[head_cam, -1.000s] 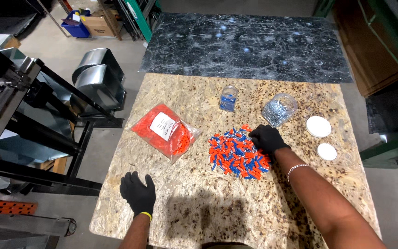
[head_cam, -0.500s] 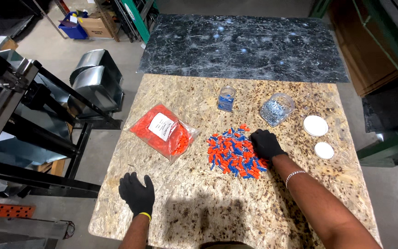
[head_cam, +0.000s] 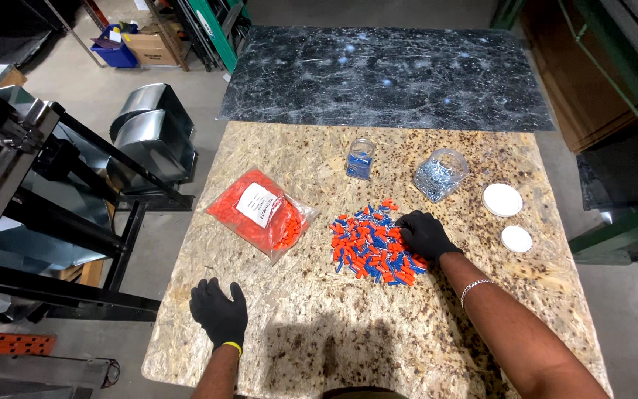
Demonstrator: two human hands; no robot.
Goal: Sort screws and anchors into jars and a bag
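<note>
While the left hand [head_cam: 219,312] lies flat and empty on the chipboard table [head_cam: 319,355], seemingly as a brace, the right hand [head_cam: 424,233] rests with fingers curled loosely on the right edge of the pile of orange and blue plastic pieces [head_cam: 371,247] at table centre; whether it pinches one, I cannot tell. The pieces are small, mixed, loosely heaped. Near: bag of orange pieces [head_cam: 260,213], two clear jars [head_cam: 361,157] [head_cam: 440,174], two white lids [head_cam: 502,199].
</note>
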